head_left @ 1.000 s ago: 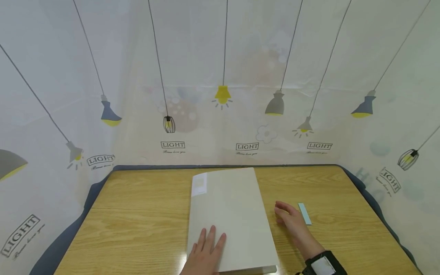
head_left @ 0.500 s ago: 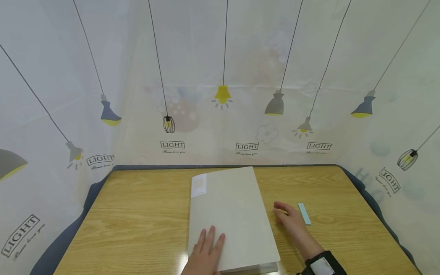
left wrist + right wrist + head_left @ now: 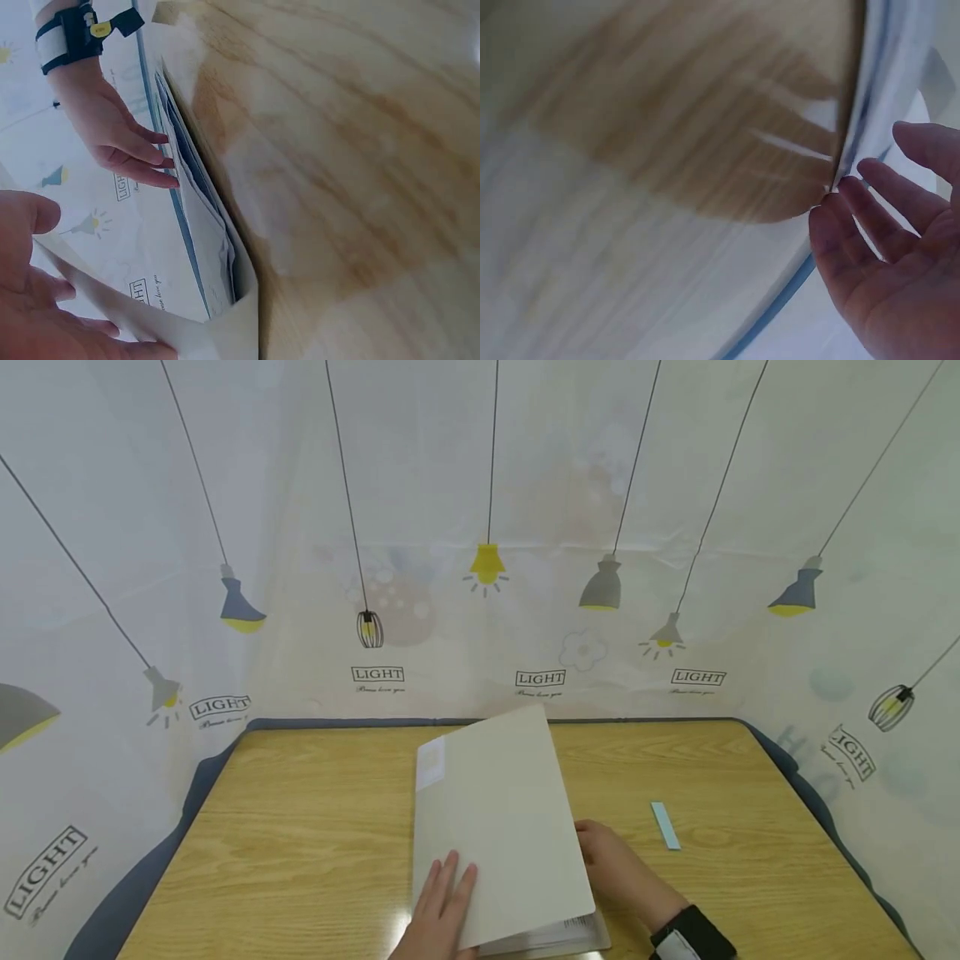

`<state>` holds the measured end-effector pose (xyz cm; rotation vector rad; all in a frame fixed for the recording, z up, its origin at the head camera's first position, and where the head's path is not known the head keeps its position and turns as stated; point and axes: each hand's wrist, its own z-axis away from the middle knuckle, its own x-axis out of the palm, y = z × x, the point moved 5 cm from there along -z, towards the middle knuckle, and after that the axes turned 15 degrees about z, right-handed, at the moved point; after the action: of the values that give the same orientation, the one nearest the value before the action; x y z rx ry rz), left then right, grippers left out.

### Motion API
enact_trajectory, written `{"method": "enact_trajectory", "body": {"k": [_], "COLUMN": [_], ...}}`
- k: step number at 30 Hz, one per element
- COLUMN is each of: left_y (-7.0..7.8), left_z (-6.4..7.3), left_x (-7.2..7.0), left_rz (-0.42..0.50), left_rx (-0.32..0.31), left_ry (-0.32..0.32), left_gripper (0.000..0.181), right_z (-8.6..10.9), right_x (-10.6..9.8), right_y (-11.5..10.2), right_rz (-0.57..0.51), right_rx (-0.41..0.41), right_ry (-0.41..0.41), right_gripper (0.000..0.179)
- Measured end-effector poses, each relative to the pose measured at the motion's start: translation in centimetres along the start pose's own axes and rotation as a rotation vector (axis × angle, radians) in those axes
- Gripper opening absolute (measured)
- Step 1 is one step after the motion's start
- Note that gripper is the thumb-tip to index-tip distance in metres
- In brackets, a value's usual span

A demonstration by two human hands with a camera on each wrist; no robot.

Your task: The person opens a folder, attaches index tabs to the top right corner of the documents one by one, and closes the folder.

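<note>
A cream-white folder [image 3: 498, 827] with a pale label [image 3: 431, 762] at its upper left lies on the table. Its front cover tilts up along the right side, and printed sheets [image 3: 558, 935] show beneath it at the near edge. My left hand [image 3: 438, 906] rests on the cover's lower left with fingers spread and fairly straight. At the raised right side is my right hand [image 3: 622, 872], its fingertips partly behind the cover in the head view. In the right wrist view the right hand's fingers [image 3: 874, 217] are loosely bent, tips right at the stacked page edges [image 3: 862, 97].
A small light-blue strip [image 3: 665, 825] lies on the wooden table [image 3: 300, 827] to the right of the folder. A cloth backdrop [image 3: 480, 635] printed with hanging lamps stands behind and at both sides. A black band [image 3: 693, 935] is on the right wrist.
The folder's cover has lifted further along its right side, uncovering printed sheets. My right hand has moved left to the folder's edge. My left hand has shifted slightly left on the cover.
</note>
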<state>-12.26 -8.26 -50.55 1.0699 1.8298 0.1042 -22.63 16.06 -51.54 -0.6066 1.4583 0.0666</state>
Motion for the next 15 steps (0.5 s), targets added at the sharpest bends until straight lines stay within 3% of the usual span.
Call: {"method": "enact_trajectory", "body": {"k": [4,8,12,15], "left_y": [-0.2,0.0,0.3,0.0], "left_z": [0.2,0.5,0.8,1.3], "left_x": [-0.3,-1.4,-3.1,-4.4], "left_rz": [-0.004,0.012,0.172,0.381], "left_rx": [-0.018,-0.128,-0.326,-0.418], "left_ry": [0.055,0.087,0.092,0.175], "left_gripper": [0.09,0.097,0.095,0.083], "right_z": [0.0,-0.1,-0.2,-0.2], "right_x": [0.3,0.7,0.9,0.9], "right_y": [-0.5,-0.6,-0.7,-0.9], "right_rz": [0.184,0.253,0.264,0.279], "right_rx": [-0.012,0.066,0.114,0.116], "right_ry": [0.001,-0.065,-0.104,-0.115], "right_gripper": [0.029,0.033,0.035,0.033]}}
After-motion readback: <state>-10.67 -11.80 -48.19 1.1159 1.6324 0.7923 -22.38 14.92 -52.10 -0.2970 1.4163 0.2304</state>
